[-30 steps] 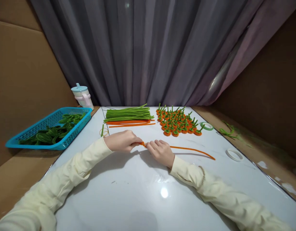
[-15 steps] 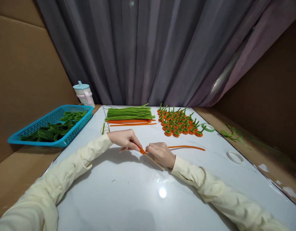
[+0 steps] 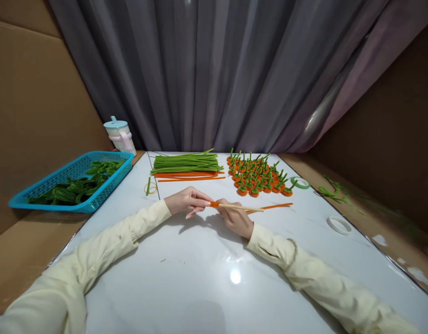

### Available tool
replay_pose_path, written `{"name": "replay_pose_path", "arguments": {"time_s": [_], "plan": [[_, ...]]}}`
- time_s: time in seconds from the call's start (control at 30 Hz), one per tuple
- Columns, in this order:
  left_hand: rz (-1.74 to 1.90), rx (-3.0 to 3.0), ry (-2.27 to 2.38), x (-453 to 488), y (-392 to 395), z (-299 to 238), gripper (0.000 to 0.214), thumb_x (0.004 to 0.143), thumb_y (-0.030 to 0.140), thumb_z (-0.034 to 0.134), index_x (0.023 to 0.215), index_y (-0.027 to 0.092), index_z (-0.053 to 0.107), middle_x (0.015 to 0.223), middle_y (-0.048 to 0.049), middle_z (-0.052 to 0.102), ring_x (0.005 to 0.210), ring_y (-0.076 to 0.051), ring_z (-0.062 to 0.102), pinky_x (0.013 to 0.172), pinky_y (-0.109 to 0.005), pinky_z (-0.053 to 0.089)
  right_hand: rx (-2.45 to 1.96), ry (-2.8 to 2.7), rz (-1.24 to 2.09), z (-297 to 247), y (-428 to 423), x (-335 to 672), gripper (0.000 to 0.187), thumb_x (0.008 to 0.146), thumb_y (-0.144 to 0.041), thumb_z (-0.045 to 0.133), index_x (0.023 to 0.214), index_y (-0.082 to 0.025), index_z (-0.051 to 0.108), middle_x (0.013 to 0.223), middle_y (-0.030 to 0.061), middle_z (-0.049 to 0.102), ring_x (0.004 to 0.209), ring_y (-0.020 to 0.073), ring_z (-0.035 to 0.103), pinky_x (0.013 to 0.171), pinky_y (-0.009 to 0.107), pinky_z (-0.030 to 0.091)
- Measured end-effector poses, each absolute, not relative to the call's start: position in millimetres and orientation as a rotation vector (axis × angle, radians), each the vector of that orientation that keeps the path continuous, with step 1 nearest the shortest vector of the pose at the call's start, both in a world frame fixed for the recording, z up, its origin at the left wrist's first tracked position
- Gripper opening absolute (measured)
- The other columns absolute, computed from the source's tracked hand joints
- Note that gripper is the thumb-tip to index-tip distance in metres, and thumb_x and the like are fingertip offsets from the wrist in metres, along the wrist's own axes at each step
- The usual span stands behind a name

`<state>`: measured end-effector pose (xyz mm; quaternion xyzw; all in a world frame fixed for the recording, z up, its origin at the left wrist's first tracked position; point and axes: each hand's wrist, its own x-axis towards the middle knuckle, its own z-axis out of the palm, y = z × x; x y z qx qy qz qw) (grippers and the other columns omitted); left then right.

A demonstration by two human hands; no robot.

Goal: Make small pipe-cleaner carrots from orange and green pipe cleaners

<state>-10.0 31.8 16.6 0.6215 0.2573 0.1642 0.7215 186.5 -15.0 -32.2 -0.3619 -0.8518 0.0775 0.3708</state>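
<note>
My left hand [image 3: 187,201] is closed in a pinch at the end of an orange pipe cleaner [image 3: 214,204] that is wound around the tip of a thin wooden stick [image 3: 245,208]. Close beside it, my right hand [image 3: 236,221] is closed on the same pipe cleaner, its fingers partly hidden behind the stick. The stick points right, across the back of my right hand. A loose tail of the pipe cleaner runs out to the right beyond that hand. Both hands are just above the white table [image 3: 200,260].
Green pipe cleaners [image 3: 186,163] lie stacked over orange pipe cleaners [image 3: 191,178]. Rows of small orange pieces with green stems [image 3: 254,191] stand right of them. A blue basket [image 3: 92,204] holds green leaf shapes. Also here: a lidded cup [image 3: 119,134], green tape [image 3: 300,183], white tape [image 3: 339,226].
The stick has swung up from slanting toward me to lying nearly level, pointing right. My left hand has moved slightly right, and the loose orange tail has shifted a little.
</note>
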Motion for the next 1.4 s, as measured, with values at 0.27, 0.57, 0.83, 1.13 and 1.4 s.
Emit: {"name": "replay_pose_path", "arguments": {"time_s": [0.27,0.57,0.83,1.13,1.4], "plan": [[0.586,1.663,0.703,1,26,4,0.036,0.078,0.035,0.057,0.104,0.011,0.054,0.051,0.0059,0.051,0.04,-0.008,0.05,0.042,-0.019,0.045,-1.121,-2.029,0.495,-33,-11,181,0.026,0.089,-0.019,0.029,0.075,-0.019,0.052,0.052,-0.0025,0.055,0.049,0.0127,0.053,0.059,0.023,0.042],[0.786,2.481,0.685,0,20,-4,0.041,0.081,0.007,0.036,0.114,0.016,0.057,0.069,-0.0005,0.061,0.058,-0.01,0.054,0.062,-0.022,0.047,-1.246,-1.937,0.63,-36,-7,178,0.044,0.092,-0.02,0.026,0.058,-0.017,0.054,0.05,-0.0004,0.058,0.047,0.0115,0.052,0.056,0.023,0.042],[0.691,2.992,0.845,-3,19,-13,0.044,0.079,0.004,0.036,0.119,0.013,0.051,0.079,-0.0073,0.06,0.075,-0.018,0.057,0.069,-0.029,0.048,-1.301,-2.008,0.469,-34,-9,177,0.038,0.093,-0.026,0.033,0.06,-0.018,0.05,0.047,-0.002,0.056,0.046,0.0116,0.052,0.054,0.021,0.04],[0.373,3.229,0.924,-2,13,-7,0.047,0.075,0.005,0.04,0.12,0.014,0.048,0.079,-0.0073,0.059,0.076,-0.02,0.056,0.061,-0.028,0.047,-1.3,-2.263,0.01,-45,-9,184,0.019,0.09,-0.019,0.038,0.083,-0.015,0.056,0.057,0.002,0.062,0.047,0.0142,0.054,0.048,0.023,0.028],[0.174,3.299,0.911,-1,6,16,0.036,0.075,0.005,0.045,0.109,0.014,0.051,0.079,-0.008,0.058,0.076,-0.022,0.055,0.057,-0.028,0.045,-1.138,-2.405,-0.433,-44,-11,184,0.02,0.089,-0.017,0.037,0.084,-0.011,0.056,0.06,0.0049,0.061,0.05,0.0146,0.053,0.049,0.027,0.024]]}}
